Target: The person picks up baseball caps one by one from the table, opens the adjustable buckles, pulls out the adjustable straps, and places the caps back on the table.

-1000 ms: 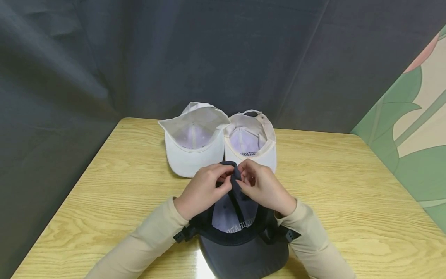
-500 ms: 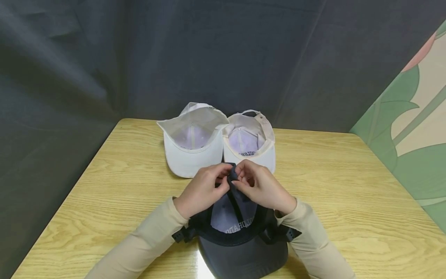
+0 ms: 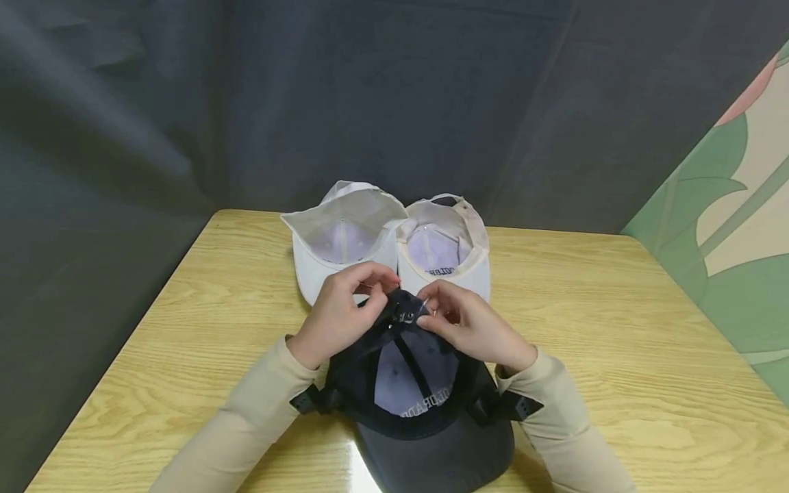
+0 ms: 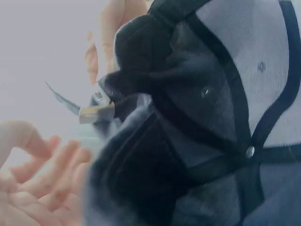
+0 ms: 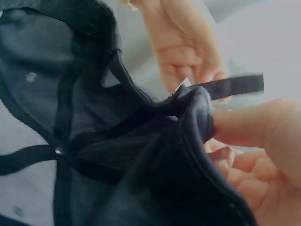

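Hanging on the left and across the back, a dark cloth (image 3: 394, 89) is bordering a wooden table (image 3: 616, 308). One white cap (image 3: 345, 233) is lying open side up near the far edge, and in front of it the person's left hand (image 3: 335, 311) is hovering, fingers loosely bent and apart, beside a dark strap end (image 5: 240, 85). In the middle, nearest the person, a dark cap (image 3: 407, 383) is lying inside up, its brim pointing toward the person and a metal buckle (image 4: 96, 114) showing at its back. Just behind, a second white cap (image 3: 434, 246) is sitting beside the first. To the right, the right hand (image 3: 477, 325) is pinching the dark cap's back edge between thumb and fingers. Farthest right, green leaves (image 3: 752, 301) are patterning a pale surface
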`<state>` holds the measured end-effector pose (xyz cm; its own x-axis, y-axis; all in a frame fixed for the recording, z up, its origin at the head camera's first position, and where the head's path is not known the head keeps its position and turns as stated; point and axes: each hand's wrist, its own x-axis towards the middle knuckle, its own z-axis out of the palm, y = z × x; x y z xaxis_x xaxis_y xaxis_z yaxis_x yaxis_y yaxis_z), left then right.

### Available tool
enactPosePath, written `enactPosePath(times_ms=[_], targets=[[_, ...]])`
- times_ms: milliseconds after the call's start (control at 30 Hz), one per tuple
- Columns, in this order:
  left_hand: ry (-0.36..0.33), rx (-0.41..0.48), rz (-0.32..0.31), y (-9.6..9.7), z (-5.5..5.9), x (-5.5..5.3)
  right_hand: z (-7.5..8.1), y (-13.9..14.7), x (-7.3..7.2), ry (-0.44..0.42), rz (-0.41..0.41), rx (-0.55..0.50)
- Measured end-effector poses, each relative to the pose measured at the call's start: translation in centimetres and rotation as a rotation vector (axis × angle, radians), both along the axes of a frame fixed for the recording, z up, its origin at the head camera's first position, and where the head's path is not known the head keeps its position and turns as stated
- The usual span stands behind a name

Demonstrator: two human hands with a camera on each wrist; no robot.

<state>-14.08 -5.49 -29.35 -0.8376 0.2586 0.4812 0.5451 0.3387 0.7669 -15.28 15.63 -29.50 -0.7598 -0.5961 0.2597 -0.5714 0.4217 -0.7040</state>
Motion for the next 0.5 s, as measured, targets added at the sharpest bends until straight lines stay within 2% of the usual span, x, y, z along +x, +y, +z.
enactPosePath(times_ms=[100, 267, 333, 400, 500], targets=[[-0.041, -0.093, -0.038, 0.0, -0.1, -0.2, 0.0, 0.7, -0.3, 0.014, -0.033, -0.031], [-0.126, -0.336, -0.120, 0.6, -0.8, 0.0, 0.1, 1.4, -0.7, 0.006, -0.037, -0.077], [-0.134, -0.410, -0.136, 0.9, -1.0, 0.1, 0.2, 1.4, -0.7, 0.004, -0.031, -0.077], [-0.134, -0.438, -0.134, 1.1, -1.2, 0.2, 0.2, 1.4, -0.8, -0.002, -0.029, -0.074], [-0.098, -0.415, -0.103, 1.1, -1.3, 0.1, 0.4, 1.4, -0.7, 0.037, -0.066, -0.041]])
